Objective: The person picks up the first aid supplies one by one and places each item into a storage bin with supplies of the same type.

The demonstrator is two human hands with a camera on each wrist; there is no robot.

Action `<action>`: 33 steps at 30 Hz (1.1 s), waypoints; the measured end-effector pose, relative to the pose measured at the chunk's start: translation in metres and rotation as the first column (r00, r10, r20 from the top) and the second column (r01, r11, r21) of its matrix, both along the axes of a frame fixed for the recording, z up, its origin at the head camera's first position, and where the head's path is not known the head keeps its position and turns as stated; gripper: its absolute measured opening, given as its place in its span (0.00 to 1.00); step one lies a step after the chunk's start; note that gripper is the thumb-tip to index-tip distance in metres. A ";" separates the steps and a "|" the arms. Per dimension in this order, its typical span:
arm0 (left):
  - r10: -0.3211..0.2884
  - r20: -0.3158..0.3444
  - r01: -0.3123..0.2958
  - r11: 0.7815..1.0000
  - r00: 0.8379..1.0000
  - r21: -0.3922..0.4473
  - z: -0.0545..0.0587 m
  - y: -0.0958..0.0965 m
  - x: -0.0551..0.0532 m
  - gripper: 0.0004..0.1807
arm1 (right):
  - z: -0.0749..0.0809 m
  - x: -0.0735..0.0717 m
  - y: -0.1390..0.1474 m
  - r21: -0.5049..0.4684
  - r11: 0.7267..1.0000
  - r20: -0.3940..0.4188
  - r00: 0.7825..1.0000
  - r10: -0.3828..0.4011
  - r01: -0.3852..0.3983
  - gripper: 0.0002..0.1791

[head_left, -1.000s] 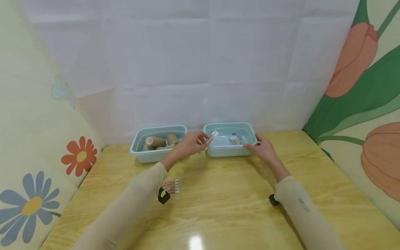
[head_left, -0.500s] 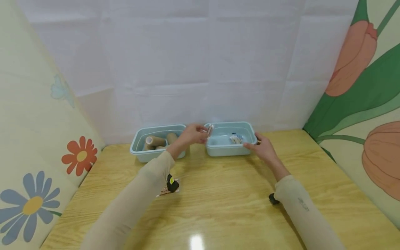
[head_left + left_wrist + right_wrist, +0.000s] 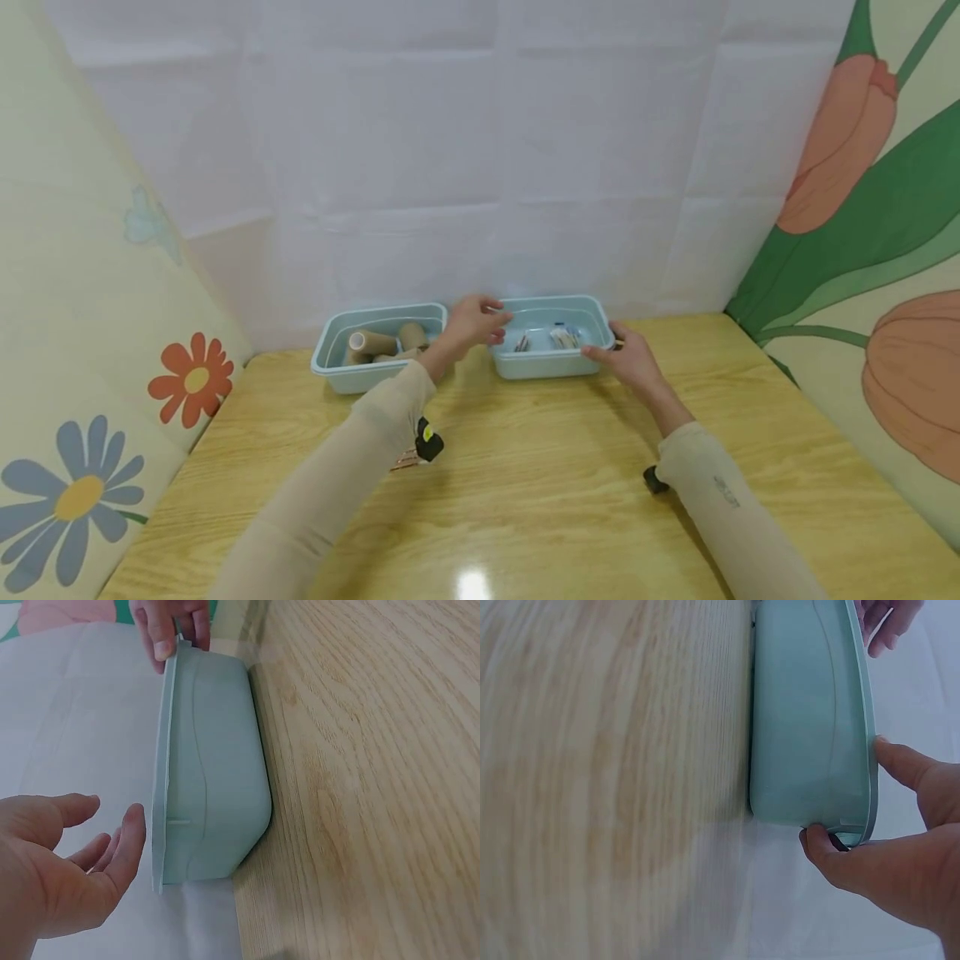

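In the head view my left hand is over the left end of the right-hand light blue plastic bin, thumb and fingers apart with nothing between them. The left wrist view shows this left hand just off the bin's rim. My right hand grips the right end of that bin, with its thumb at the rim and fingers beneath, as in the right wrist view. Inside lie a small clear pack with brown strips and a white-and-blue bundle, both too small to identify.
A second light blue bin stands to the left, holding several brown cardboard tubes. On the wooden table, a flat pack of copper-coloured sticks is partly hidden by the left sleeve. A white sheet hangs behind the bins.
My left hand moved to the right bin and let go of the small clear pack, which now lies inside at the left. My right hand has kept its grip on the bin.
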State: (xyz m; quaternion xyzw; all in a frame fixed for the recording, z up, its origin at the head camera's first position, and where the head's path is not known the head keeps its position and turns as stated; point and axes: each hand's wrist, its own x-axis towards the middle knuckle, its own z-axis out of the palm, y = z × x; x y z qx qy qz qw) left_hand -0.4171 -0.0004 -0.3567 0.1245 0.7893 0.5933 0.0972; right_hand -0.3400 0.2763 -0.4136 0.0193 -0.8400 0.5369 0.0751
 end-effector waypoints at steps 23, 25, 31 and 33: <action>-0.157 -0.221 0.137 0.985 0.962 -0.107 0.001 -0.029 0.038 0.16 | 0.003 -0.005 0.007 0.016 1.000 0.012 1.000 0.023 -0.023 0.44; -0.160 -0.218 0.143 0.985 0.963 -0.094 0.000 -0.032 0.044 0.17 | 0.004 -0.005 0.008 0.025 0.999 0.013 1.000 0.019 -0.019 0.45; -0.145 -0.193 0.129 0.987 0.970 -0.094 -0.008 -0.043 0.063 0.17 | 0.005 -0.003 0.009 0.038 0.999 0.029 0.999 0.015 -0.016 0.45; -0.160 -0.226 0.132 0.982 0.961 -0.133 -0.008 -0.047 0.068 0.17 | 0.007 -0.001 0.009 0.036 0.999 0.039 0.999 0.014 -0.015 0.46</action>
